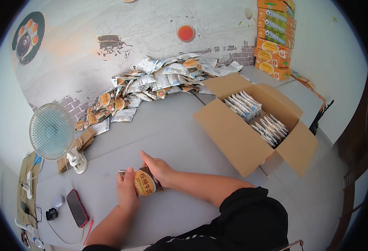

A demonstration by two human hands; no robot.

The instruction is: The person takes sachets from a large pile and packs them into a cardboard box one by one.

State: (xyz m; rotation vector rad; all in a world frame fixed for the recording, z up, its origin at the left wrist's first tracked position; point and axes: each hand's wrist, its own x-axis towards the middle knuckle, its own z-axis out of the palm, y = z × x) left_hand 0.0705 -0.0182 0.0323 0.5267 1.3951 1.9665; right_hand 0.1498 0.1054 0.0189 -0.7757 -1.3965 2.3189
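Observation:
Between my two hands, above the near part of the grey table, is a brown and yellow sachet (145, 182) with its printed front facing up. My left hand (128, 191) grips its left end, the thumb lying on top. At the other end my right hand (158, 170) is closed round the edge, its thumb pointing up and away. To the right stands an open cardboard box (230, 140), flaps folded out, with two rows of upright sachets (243, 105) inside. A long heap of loose sachets (158, 79) lies along the wall at the back.
A small fan (52, 131) stands at the left, beside folded brown cardboard (81, 144). Nearer lie a phone (78, 208) with a cable, a small black object (51, 214) and a red pen-like stick (88, 231). Orange and green cartons (274, 42) are stacked at the back right.

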